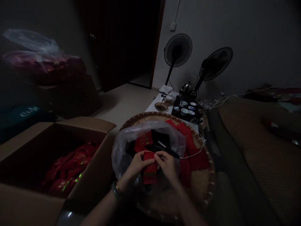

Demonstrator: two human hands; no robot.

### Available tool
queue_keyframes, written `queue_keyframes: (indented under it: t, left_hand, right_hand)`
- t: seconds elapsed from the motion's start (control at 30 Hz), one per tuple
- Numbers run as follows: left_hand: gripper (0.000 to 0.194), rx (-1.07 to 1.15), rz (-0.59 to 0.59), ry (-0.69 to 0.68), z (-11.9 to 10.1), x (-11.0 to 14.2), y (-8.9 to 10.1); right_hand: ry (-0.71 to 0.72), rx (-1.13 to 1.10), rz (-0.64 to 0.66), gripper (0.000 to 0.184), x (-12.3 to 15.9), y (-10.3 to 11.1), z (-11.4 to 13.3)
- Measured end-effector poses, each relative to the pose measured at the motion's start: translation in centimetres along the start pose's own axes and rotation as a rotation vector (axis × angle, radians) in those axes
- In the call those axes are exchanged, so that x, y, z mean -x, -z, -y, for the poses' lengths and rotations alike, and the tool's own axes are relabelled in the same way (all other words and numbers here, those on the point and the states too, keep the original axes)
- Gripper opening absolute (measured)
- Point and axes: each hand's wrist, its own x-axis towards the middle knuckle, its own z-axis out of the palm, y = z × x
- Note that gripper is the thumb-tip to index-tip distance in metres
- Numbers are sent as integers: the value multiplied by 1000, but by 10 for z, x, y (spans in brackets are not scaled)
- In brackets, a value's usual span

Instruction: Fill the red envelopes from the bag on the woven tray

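Note:
A narrow red packet [150, 174] with a dark green band hangs upright between my two hands. My left hand [138, 164] is closed on its upper left side, thumb laid across the front. At the top right corner, the thumb and fingers of my right hand [166, 163] pinch the same packet. Just beyond it, a clear plastic bag [121, 146] lies open with red packets [143, 141] and black pieces [161, 138] in it. Flat red pieces [188, 135] are spread along the right of the round woven tray [197, 188] under my hands.
On the left stands an open cardboard box [94, 125] holding many red packets [70, 166]. Behind the tray, a low table carries small cups [185, 111] and a woven ring [161, 106]. Two fans [178, 50] stand by the wall. A white cable [195, 155] crosses the tray.

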Motion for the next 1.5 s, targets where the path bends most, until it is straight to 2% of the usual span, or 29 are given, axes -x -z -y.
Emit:
queue_keyframes:
  t: [0.1, 0.27, 0.4, 0.57, 0.77, 0.87, 1.07, 1.17, 1.23, 1.33, 1.43, 1.5]
  left_hand:
    - [36, -92, 17, 16, 2, 0, -3]
    - [31, -225, 103, 21, 1, 3, -2]
    - [28, -287, 238, 61, -5, 5, 3]
    - [28, -312, 337, 92, -10, 5, 9]
    - [30, -329, 388, 109, -14, 2, 14]
    - [29, -318, 389, 117, -15, 2, 14]
    - [28, -287, 348, 105, -11, 2, 12]
    - [32, -228, 335, 144, -3, -1, 13]
    - [36, -168, 295, 184, 5, -4, 15]
    - [37, -70, 216, 209, 18, -10, 18]
    - [38, -5, 183, 198, 29, -14, 23]
    - [38, 7, 174, 188, 34, -17, 27]
  right_hand:
    - [-43, -16, 26, 28, -2, 1, 2]
    - [14, 121, 87, 25, -7, 10, 5]
    - [-85, -30, 176, 27, -8, 14, 5]
    - [-169, -187, 252, 29, -6, 14, 9]
    - [-267, -264, 320, 32, -10, 18, 12]
    - [-295, -225, 329, 36, -12, 21, 14]
    - [-185, 50, 278, 37, -14, 21, 4]
    - [-179, 86, 223, 42, -28, 28, -13]
    - [-120, 185, 129, 47, -44, 38, -28]
    - [120, 664, -62, 34, -67, 54, -50]
    - [149, 1146, -71, 37, -81, 60, -61]
    - [133, 1318, -11, 39, -83, 59, -63]
